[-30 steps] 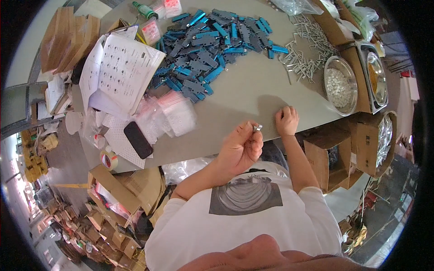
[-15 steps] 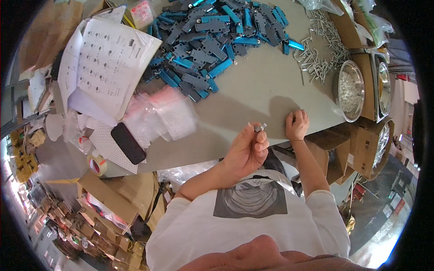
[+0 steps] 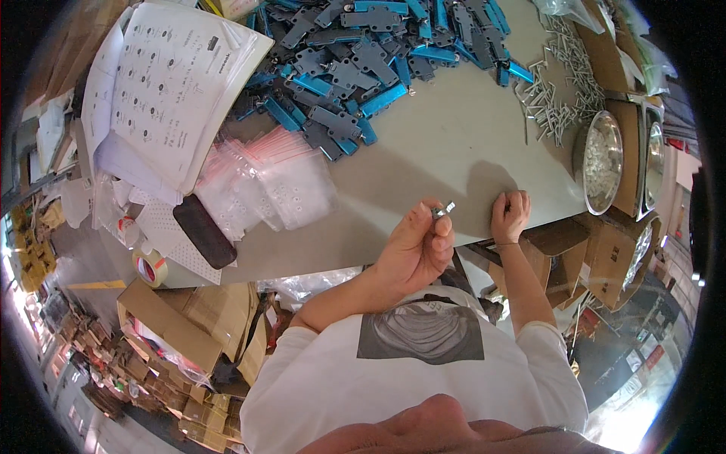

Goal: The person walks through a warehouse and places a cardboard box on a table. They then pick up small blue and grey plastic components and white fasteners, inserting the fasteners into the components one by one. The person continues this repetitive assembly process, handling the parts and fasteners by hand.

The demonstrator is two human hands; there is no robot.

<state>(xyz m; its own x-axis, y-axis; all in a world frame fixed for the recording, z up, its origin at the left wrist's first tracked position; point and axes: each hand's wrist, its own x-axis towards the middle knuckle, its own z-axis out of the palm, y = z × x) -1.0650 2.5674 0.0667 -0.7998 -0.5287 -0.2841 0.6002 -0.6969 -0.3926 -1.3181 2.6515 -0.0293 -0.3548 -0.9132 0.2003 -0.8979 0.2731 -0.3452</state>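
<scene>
My left hand (image 3: 418, 248) is raised in front of my chest, above the near edge of the table. Its thumb and fingers pinch a few small silvery metal fittings (image 3: 443, 210), too small for me to tell their exact kind. Loosely curled, my right hand (image 3: 511, 218) rests on the table's near edge, and no object shows in it. Beyond both hands lies a large pile of blue and dark grey hinge-like parts (image 3: 355, 72). Clear plastic zip bags (image 3: 283, 185) with red strips, holding small pieces, are stacked left of my left hand.
Loose metal pins (image 3: 560, 83) and a steel bowl (image 3: 601, 163) of small white pieces are at the right. A printed sheet (image 3: 170, 83), a dark phone (image 3: 204, 232) and a tape roll (image 3: 150, 268) lie left. Cardboard boxes (image 3: 189, 321) stand below the table edge.
My view has shifted slightly, so the table things sit a little differently. The metal fittings in my left hand have turned and now show brighter. My right hand stays on the table edge.
</scene>
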